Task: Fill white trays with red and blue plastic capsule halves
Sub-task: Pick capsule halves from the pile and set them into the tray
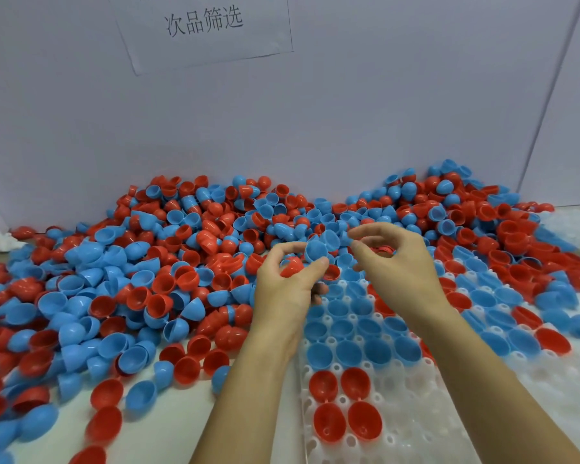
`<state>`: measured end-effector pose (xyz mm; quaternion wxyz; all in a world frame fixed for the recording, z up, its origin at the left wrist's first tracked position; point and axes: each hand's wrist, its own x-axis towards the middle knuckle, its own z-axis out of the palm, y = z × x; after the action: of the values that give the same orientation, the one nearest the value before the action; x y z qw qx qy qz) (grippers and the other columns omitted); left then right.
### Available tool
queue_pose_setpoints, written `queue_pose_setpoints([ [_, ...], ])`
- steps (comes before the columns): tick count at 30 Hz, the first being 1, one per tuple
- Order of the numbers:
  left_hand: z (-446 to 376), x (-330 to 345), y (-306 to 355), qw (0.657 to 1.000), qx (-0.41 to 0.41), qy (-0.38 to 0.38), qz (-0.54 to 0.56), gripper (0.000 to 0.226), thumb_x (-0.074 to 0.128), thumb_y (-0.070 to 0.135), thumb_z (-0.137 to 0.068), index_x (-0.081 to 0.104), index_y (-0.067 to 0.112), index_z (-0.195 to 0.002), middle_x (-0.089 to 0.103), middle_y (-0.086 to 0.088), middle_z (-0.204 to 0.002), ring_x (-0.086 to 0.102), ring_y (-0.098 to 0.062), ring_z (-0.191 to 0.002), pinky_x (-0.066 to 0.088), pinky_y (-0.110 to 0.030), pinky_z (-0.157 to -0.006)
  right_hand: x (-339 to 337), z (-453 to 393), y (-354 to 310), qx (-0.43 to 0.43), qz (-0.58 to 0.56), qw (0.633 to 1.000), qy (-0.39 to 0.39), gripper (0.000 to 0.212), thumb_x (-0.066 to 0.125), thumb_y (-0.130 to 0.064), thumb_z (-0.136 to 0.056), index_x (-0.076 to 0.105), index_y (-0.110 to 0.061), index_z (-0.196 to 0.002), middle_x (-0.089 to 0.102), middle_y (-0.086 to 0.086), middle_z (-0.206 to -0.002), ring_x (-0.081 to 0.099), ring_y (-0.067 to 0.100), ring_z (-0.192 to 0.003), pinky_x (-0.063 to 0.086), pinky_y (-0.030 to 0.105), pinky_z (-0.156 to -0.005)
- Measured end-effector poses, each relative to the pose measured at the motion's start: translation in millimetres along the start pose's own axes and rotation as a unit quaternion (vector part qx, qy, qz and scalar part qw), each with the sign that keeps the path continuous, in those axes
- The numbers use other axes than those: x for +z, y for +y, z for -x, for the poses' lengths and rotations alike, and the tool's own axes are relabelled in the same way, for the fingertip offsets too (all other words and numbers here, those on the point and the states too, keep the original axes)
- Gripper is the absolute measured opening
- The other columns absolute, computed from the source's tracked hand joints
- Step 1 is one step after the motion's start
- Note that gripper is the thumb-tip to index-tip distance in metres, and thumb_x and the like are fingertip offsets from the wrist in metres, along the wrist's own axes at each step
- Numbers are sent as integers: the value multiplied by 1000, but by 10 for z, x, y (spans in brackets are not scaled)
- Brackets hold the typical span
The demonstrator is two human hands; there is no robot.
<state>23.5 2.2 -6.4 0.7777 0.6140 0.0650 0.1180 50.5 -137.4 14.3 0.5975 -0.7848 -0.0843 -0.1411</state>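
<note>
Blue capsule half (316, 251) held above the far end of the white tray (416, 426), open cup toward camera, smooth and glossy. Left hand (287, 289) pinches its rim, thumb and forefinger; right hand (387, 262) has fingers curled, seemingly around red halves, tips at a neighbouring blue half. Best to separate it cleanly, then seat it cup-up in an empty socket. Loose pile (148, 279) spreads left and behind.
</note>
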Motion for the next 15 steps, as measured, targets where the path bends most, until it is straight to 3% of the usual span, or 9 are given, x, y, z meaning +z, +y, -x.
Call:
queue_pose_setpoints([
  [2,6,-4,-15,995,56,0,-80,23,76,11,-87,64,23,-103,74,5,-83,64,-12,-60,48,-19,-53,17,10,-7,-5,17,999,-45,9,68,-24,-91,74,-31,-89,72,-15,-85,67,-3,-77,52,16,-69],
  [4,17,7,-21,987,97,-23,-125,23,77,11,-86,65,24,-101,71,3,-100,66,-15,-72,50,-21,-59,29,21,-3,-2,32,996,-80,12,71,-26,-90,72,-32,-80,71,-14,-77,66,-3,-69,46,11,-62],
  [6,12,5,-21,978,120,-45,-162,24,78,11,-86,66,25,-101,70,4,-104,67,-19,-86,53,-27,-68,19,25,2,-1,33,996,-89,17,71,-22,-89,72,-30,-73,71,-13,-71,65,0,-61,45,9,-54],
  [9,22,-13,-1,979,110,-89,-150,29,77,10,-86,69,28,-108,72,3,-107,69,-14,-74,52,-22,-63,-28,22,-7,28,-2,997,-74,16,68,-18,-90,74,-31,-85,74,-9,-77,70,5,-61,49,13,-52],
  [12,66,-18,24,992,62,-88,-66,25,74,8,-90,70,25,-108,74,-2,-100,65,-12,-62,50,-22,-56,-72,21,-43,56,-30,996,-66,14,62,-16,-96,70,-20,-106,74,2,-92,73,13,-63,52,17,-50],
  [15,101,-68,41,1000,-3,-22,4,8,72,10,-91,70,18,-90,71,4,-70,56,-11,-55,42,-20,-45,-190,46,-153,39,5,997,-73,9,62,-11,-96,70,-16,-98,75,4,-77,70,12,-53,50,16,-47],
])
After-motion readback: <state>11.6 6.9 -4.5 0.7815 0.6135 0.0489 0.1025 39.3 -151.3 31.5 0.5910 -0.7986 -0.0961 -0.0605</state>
